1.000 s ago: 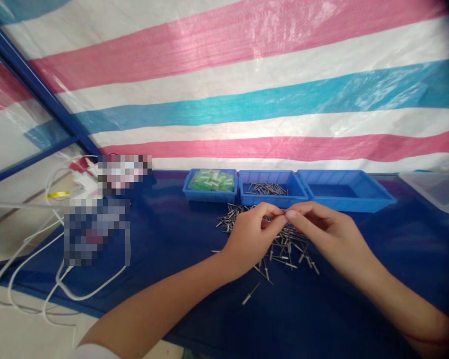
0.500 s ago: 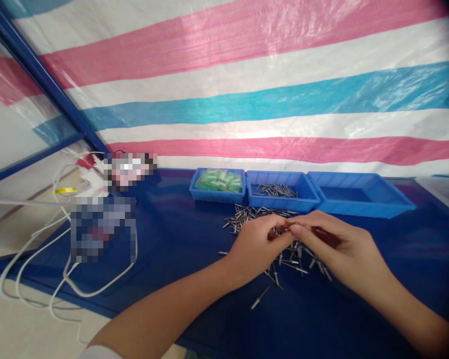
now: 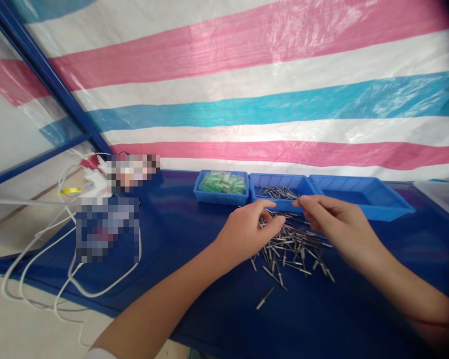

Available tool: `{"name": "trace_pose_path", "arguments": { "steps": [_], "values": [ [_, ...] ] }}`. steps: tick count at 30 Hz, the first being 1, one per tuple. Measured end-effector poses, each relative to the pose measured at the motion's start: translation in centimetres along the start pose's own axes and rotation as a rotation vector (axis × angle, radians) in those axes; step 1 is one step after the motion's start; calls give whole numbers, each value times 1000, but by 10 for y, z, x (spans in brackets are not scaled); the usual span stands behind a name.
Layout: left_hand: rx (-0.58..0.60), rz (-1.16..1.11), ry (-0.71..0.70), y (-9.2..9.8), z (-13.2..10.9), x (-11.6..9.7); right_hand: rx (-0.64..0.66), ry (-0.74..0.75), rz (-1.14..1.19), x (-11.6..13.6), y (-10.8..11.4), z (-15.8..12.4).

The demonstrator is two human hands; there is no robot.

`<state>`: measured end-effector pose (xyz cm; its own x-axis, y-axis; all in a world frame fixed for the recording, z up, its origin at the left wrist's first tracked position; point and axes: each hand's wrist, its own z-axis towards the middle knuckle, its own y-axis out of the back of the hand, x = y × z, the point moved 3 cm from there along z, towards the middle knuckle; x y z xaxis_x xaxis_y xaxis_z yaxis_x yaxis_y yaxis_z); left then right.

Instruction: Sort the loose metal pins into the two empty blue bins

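A loose heap of small metal pins [image 3: 295, 247] lies on the dark blue table cover. My left hand [image 3: 247, 232] hovers over the heap's left side, thumb and forefinger curled with a gap between them. My right hand [image 3: 333, 222] is a little to the right, thumb and forefinger pinched together near the front rim of the middle blue tray [image 3: 280, 192]; whether a pin sits in the pinch is too small to make out. One pin [image 3: 264, 298] lies apart near the front.
Three blue trays stand in a row at the back: the left tray [image 3: 221, 184] holds green pieces, the middle one pins, the right tray [image 3: 359, 197] looks bare. White cables [image 3: 71, 279] loop at the left. A striped tarp hangs behind.
My two hands, which met fingertip to fingertip over the heap, have drawn apart. The right hand has risen toward the middle tray.
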<state>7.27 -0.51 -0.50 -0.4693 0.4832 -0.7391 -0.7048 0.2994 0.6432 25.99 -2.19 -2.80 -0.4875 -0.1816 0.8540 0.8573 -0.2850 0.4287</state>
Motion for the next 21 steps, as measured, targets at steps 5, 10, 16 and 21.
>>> {"name": "trace_pose_path", "arguments": {
  "steps": [5,10,16,21],
  "values": [
    [26,107,-25,21,-5,9,-44,-292,279,-1,-3,38],
    [36,275,-60,39,-14,22,-7,-238,234,11,-5,30],
    [182,409,-105,40,-16,31,741,317,-179,39,-26,-41],
    [186,424,-105,41,-18,33,975,409,-336,46,-41,-67]
  ]
}}
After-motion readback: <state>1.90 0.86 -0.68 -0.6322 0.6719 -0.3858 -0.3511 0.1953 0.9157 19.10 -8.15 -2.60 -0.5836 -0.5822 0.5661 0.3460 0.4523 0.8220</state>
